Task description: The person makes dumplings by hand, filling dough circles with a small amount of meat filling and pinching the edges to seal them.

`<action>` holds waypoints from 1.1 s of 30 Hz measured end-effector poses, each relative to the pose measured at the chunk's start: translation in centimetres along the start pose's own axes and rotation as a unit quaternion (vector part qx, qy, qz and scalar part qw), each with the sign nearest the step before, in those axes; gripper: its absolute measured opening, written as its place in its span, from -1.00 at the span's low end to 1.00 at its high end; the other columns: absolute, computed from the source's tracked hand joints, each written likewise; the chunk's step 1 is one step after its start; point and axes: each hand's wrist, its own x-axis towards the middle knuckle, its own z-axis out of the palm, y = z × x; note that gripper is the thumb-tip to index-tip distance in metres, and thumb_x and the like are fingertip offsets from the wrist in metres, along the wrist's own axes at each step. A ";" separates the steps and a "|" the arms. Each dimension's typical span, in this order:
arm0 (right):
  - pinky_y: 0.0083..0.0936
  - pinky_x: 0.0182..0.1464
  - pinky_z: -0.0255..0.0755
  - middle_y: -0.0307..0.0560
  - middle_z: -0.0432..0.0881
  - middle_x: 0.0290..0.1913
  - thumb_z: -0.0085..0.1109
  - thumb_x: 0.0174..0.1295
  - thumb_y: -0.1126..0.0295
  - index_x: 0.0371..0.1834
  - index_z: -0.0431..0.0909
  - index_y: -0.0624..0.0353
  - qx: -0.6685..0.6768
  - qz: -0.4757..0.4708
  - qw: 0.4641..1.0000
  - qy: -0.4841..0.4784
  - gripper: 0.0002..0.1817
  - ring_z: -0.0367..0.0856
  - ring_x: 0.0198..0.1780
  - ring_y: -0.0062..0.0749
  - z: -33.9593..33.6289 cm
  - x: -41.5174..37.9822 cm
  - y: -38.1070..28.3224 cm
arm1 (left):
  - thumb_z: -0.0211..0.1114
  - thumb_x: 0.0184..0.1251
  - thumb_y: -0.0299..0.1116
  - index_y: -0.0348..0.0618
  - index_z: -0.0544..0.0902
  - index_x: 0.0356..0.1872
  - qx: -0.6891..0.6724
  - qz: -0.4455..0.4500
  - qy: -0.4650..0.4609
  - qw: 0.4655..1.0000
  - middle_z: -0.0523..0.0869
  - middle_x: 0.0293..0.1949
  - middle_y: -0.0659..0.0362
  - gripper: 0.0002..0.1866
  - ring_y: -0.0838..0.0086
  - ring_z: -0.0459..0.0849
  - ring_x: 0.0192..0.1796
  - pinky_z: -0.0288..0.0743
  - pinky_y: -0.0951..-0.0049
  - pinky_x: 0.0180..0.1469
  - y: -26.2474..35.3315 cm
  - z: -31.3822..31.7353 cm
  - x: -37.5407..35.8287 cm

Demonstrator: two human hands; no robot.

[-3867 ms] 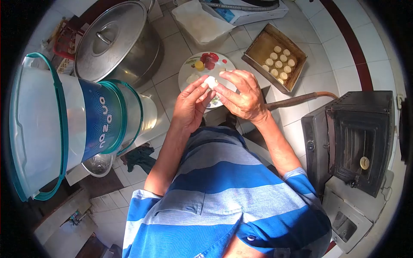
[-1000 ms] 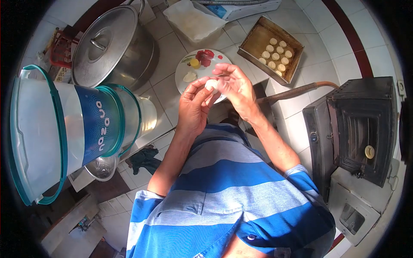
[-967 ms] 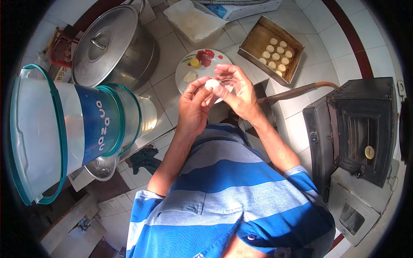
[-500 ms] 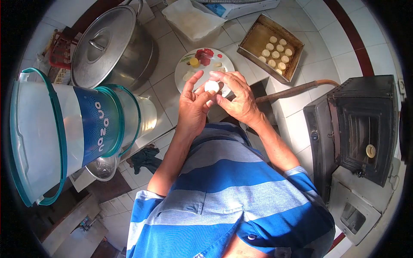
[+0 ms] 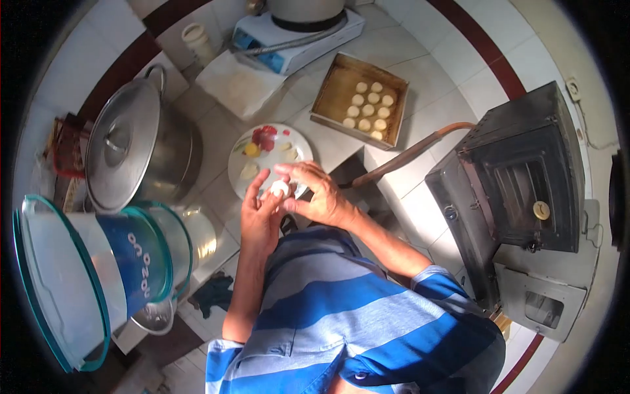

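A small round piece of pale dough [image 5: 280,188] is held between both hands, in front of my body. The fingers of my left hand [image 5: 260,213] are bent around it, with the thumb pressed on its face. My right hand [image 5: 323,200] closes on its other side with curled fingers and thumb. Just beyond the hands is a white flowered plate [image 5: 236,165], bearing a yellow lump [image 5: 251,150] and flattened pale dough pieces [image 5: 249,171]. Farther right, a rectangular metal baking pan [image 5: 336,97] holds several round pale dough pieces [image 5: 373,98] in rows.
At left stand a large lidded pot [image 5: 177,148] and a clear bucket [image 5: 59,262] with teal rims. White paper [image 5: 239,85] lies behind the plate, near a stove [image 5: 328,36] with a pot on it. A black oven [image 5: 518,177] is at right, with a hose [image 5: 413,154] running towards it.
The view has shifted, so the plate, pan and hands sit farther left and the stove behind shows more. Both hands remain on the dough piece, with slightly altered finger positions.
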 end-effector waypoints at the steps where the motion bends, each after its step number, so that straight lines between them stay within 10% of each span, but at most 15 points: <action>1: -0.25 0.30 0.53 -0.01 0.71 0.20 0.60 0.14 0.27 0.35 0.60 0.15 0.020 0.045 0.999 -0.020 -0.33 0.64 0.22 -0.12 -0.1 -0.5 0.7 | 0.30 0.55 -0.50 -0.30 0.21 0.57 0.020 -0.008 0.013 1.000 0.66 0.24 -0.13 -0.33 0.20 0.73 0.24 0.68 0.32 0.21 -0.3 -0.2 0.2; 5: -0.26 0.27 0.57 -0.05 0.74 0.11 0.54 0.25 0.32 0.27 0.61 0.20 0.023 0.052 0.998 -0.016 -0.46 0.71 0.17 -0.21 -0.8 -2.1 3.4 | 0.24 0.63 -0.34 -0.23 0.24 0.57 -0.020 -0.060 -0.003 0.998 0.62 0.31 -0.10 -0.38 0.18 0.70 0.28 0.64 0.22 0.29 -0.9 0.4 0.8; 8: -0.47 0.19 0.62 -0.17 0.73 0.06 0.38 0.40 0.53 0.26 0.58 0.25 0.310 0.264 0.912 0.056 -0.61 0.67 0.12 -0.57 -2.5 -2.3 4.8 | 0.23 0.64 -0.30 -0.20 0.31 0.55 -0.030 -0.103 0.037 0.993 0.61 0.34 -0.07 -0.43 0.18 0.70 0.29 0.62 0.20 0.32 -0.9 0.5 1.6; 16: -0.41 0.14 0.62 -0.06 0.75 0.15 0.39 0.29 0.43 0.38 0.58 0.21 -0.044 0.256 0.956 0.135 -0.45 0.72 0.06 -0.41 -12.6 1.8 15.1 | 0.27 0.60 -0.35 -0.30 0.42 0.41 -0.018 -0.068 0.089 0.994 0.62 0.32 -0.05 -0.52 0.19 0.71 0.25 0.67 0.22 0.27 -0.9 -1.5 3.0; 21: -0.18 0.15 0.56 0.09 0.73 -0.02 0.42 0.09 0.40 0.02 0.69 0.15 -0.208 0.231 0.950 -0.006 -0.62 0.68 0.08 0.03 -14.6 5.3 18.8 | 0.32 0.56 -0.38 -0.30 0.48 0.33 -0.037 -0.051 0.131 0.989 0.65 0.28 -0.05 -0.57 0.19 0.74 0.21 0.70 0.24 0.23 -0.8 -1.8 2.6; 33: 0.00 0.35 0.46 0.13 0.75 0.09 0.44 0.26 0.31 0.19 0.73 0.08 -0.340 0.165 0.909 -0.177 -0.59 0.64 0.25 0.07 -13.4 7.4 20.2 | 0.29 0.59 -0.36 -0.31 0.48 0.33 -0.031 -0.012 0.158 0.987 0.65 0.26 -0.04 -0.59 0.22 0.74 0.20 0.67 0.25 0.24 -0.9 -3.0 1.1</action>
